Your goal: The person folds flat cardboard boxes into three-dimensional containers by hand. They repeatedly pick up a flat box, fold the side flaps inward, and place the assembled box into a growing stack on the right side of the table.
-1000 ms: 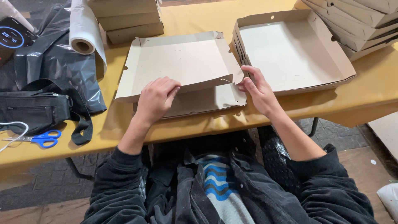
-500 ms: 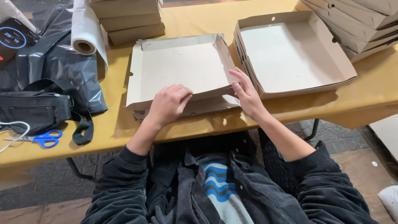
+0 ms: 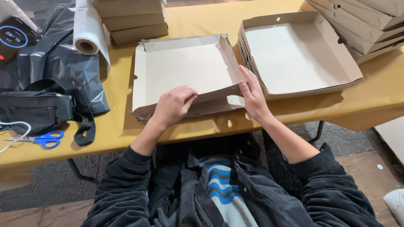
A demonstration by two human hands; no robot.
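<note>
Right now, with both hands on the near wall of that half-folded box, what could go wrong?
The left hand and right hand press the near flap of the half-folded box, which sits at the table edge; a hard push could slide it off. The finished open box sits tight against its right side, so the right corner may snag there. The flap looks uneven and might crease if forced.

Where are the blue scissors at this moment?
In the head view, the blue scissors lie at the far left on the yellow table, just below the black bag, beside a white cable.
</note>
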